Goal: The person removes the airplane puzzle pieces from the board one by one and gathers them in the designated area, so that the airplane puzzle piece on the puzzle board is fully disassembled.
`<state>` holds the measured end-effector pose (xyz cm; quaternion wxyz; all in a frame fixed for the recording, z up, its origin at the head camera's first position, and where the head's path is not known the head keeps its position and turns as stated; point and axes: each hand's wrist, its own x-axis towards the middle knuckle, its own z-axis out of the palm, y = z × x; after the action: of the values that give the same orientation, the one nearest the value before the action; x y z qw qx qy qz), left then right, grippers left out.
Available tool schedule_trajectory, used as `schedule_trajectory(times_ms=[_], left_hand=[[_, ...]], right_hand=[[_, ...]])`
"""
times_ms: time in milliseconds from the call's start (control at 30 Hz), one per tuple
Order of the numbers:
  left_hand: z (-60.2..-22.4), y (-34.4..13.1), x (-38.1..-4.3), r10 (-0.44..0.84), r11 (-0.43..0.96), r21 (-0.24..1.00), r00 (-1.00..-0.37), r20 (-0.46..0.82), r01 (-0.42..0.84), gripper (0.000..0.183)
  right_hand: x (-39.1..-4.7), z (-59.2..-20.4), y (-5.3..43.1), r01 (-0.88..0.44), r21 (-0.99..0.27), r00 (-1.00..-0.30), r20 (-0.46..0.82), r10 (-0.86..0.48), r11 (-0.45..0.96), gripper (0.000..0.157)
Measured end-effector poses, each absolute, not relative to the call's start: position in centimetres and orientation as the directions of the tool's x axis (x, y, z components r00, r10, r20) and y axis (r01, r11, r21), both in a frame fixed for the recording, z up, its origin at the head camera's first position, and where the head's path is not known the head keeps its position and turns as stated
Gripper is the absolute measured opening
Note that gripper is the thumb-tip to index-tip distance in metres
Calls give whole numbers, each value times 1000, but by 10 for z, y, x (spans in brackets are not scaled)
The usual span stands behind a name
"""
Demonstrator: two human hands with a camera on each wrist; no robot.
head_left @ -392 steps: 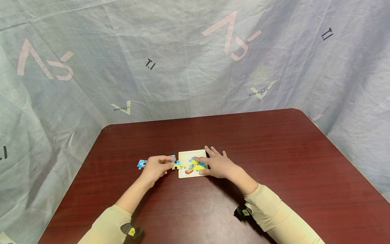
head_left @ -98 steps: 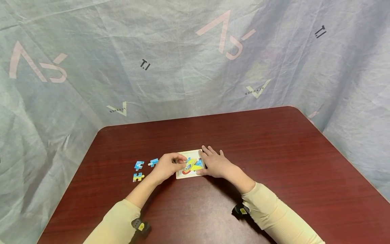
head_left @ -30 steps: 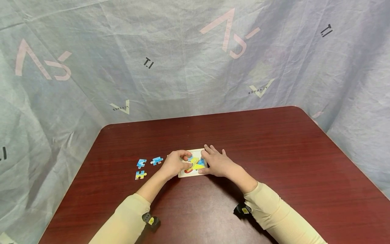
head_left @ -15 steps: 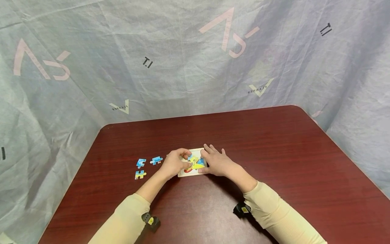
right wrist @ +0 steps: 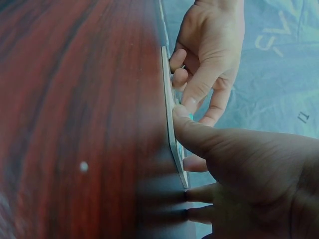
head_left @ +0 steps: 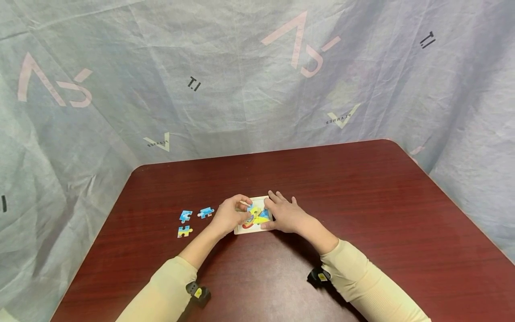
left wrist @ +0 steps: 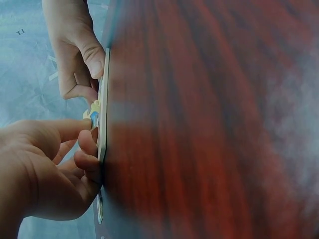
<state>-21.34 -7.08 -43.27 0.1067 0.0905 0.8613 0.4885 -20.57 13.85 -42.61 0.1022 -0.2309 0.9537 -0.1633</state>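
Note:
A pale wooden puzzle tray (head_left: 257, 198) lies flat on the table with a partly filled yellow, blue and red picture in it. Over its left side, my left hand (head_left: 230, 215) pinches a yellow and blue jigsaw piece (left wrist: 91, 115) between thumb and finger; the piece stands tilted above the tray. My right hand (head_left: 290, 216) is spread at the tray's right side. Its thumb (right wrist: 182, 112) and index finger touch the tray, while the other fingers reach past it to the table. The fingers cover part of the picture.
Left of the tray, three loose jigsaw pieces lie on the dark red table (head_left: 342, 188): a blue one (head_left: 186, 216), another blue one (head_left: 206, 212) and a blue-yellow one (head_left: 184, 231). A grey printed cloth (head_left: 241, 67) hangs behind the table.
Since 13 seconds ago, the left hand has come from beside the tray to over it, and the loose pieces lie spread apart. Over the last second, the pinched piece has shifted slightly; the right hand stays put.

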Motion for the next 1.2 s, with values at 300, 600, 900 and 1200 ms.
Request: schedule_trajectory(times_ms=[300,600,900,1200], left_hand=[[-434,-71,-212,252,467,882,-965,-71,57,20],[-433,-71,-211,232,430,902,-970,-70,37,19],[-435,-71,-211,217,404,915,-972,-90,5,19],[-435,-71,-212,230,368,930,-969,-87,3,19]], right_hand=[[-206,-428,138,-401,-352,-875,-126,-467,846,45],[-207,-429,138,-399,-356,-875,-127,-467,845,46],[-206,-426,137,-408,-351,-871,-125,-474,842,46],[-205,-426,138,-406,-350,-872,-127,-472,844,46]])
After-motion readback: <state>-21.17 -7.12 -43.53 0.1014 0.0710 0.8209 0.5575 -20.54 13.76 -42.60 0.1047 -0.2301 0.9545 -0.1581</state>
